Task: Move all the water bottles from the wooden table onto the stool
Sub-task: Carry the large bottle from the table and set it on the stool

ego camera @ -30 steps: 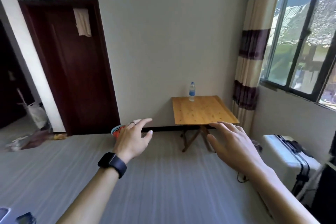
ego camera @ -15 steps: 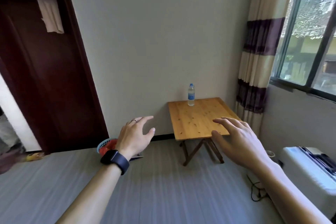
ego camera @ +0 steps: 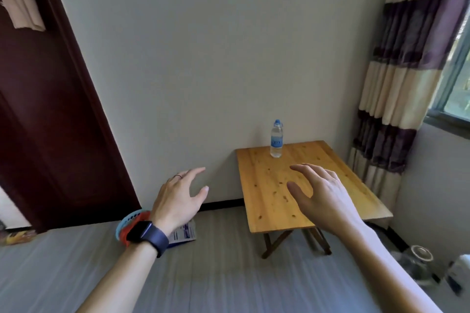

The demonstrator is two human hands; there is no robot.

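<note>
Well beyond right hand [ego camera: 328, 201], upright water bottle [ego camera: 276, 138], untouched

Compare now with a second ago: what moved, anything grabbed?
The view moved closer to the wooden table; the door slid to the left edge. The right hand now shows over the tabletop, short of the water bottle. Nothing gripped: left hand and right stay open. Bottle unmoved, upright at the table's far edge.
</note>
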